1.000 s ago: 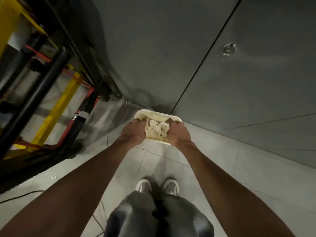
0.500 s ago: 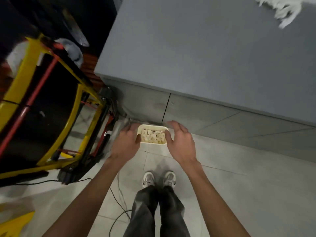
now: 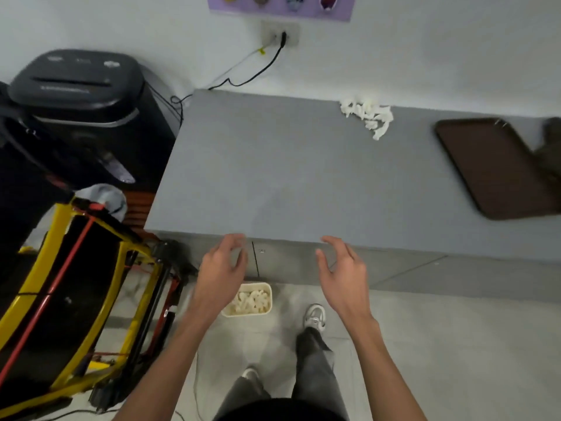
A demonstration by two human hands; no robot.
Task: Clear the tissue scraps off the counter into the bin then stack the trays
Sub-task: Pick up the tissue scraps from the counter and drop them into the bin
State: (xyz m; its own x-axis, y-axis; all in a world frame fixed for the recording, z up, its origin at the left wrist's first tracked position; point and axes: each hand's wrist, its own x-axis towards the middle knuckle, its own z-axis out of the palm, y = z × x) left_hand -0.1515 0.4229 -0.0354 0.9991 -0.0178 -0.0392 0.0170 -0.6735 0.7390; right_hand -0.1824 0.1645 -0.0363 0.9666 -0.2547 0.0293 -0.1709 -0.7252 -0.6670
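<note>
Cut off, covered, blurred
The tray (image 3: pixel 491 168) meets the right edge, partly behind a blurred olive shape (image 3: pixel 551 147); the left hand (image 3: pixel 220 268) covers the left corner of the bin (image 3: pixel 258 299).

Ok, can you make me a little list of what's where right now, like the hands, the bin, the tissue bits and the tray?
left hand: empty, fingers loosely curled, by the counter's front edge
right hand: empty, fingers relaxed, by the same edge
bin: small white tub on the floor below the hands, holding white scraps
tissue pile: on the counter, far side near the wall
tray: brown, flat on the counter's right end
left to do: tissue pile not yet binned
</note>
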